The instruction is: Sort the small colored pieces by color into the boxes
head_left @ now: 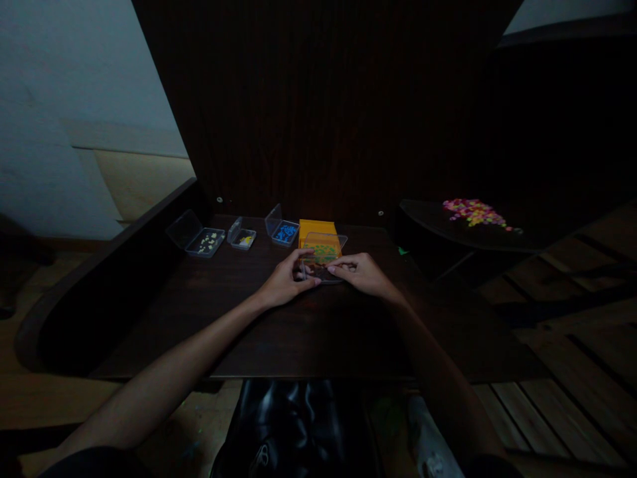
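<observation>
A small clear plastic box (321, 257) with its lid raised sits on the dark wooden table (308, 332); green bits show behind the lid. My left hand (286, 282) has its fingers curled on the box's left edge. My right hand (361, 273) pinches the box's right front edge. Both hands meet over the box, and its contents are too dark to make out.
An orange box (314, 228) stands just behind. Three open clear cases lie along the back: one with pale bits (202, 240), one with yellow bits (242, 237), one with blue bits (283, 232). A pile of coloured beads (475, 212) lies on a side shelf at right.
</observation>
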### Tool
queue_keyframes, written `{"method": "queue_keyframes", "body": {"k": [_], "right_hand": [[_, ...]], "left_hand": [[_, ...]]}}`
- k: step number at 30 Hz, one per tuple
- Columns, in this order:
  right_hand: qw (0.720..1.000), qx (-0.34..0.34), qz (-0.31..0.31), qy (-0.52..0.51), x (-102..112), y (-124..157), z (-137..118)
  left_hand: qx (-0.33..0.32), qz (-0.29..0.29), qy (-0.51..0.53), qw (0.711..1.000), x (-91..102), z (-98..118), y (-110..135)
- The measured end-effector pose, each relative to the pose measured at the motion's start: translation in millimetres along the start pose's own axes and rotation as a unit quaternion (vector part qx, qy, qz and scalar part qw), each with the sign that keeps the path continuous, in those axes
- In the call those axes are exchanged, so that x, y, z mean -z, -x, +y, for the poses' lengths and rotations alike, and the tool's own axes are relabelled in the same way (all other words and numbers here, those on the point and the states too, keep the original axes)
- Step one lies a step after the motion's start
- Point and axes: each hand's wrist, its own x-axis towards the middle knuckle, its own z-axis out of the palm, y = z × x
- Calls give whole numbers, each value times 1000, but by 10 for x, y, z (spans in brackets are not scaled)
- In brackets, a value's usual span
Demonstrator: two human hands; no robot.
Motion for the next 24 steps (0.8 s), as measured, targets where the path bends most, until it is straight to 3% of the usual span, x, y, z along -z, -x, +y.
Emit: {"method": "queue_keyframes", "body": {"k": [9, 16, 24], "right_hand": [[997, -2, -33, 67, 0, 35, -76], [1000, 23, -6, 11, 16, 53, -176], [980, 50, -184, 61, -109, 67, -163]], "left_hand": [[2, 19, 11, 1000, 50, -13, -27], [4, 31, -2, 1000, 84, -3, -45], [-4, 63, -19, 998, 145, -38, -77]]}}
